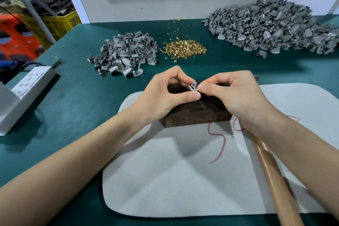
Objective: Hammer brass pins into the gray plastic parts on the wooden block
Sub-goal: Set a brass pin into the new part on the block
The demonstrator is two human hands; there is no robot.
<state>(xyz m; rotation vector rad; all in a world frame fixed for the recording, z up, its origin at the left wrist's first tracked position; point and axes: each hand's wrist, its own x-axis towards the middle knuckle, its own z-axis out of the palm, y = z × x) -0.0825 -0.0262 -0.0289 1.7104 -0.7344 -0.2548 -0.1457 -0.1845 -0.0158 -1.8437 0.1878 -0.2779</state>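
Observation:
My left hand pinches a small gray plastic part between thumb and fingers, just above the dark wooden block. My right hand pinches a brass pin against the part's right side. A hammer's wooden handle lies under my right forearm, running toward the lower right; its head is hidden behind my right hand. The block sits on a white felt pad.
On the green table lie a small pile of gray parts, a heap of brass pins and a large pile of gray parts at the back right. A white power strip lies at the left.

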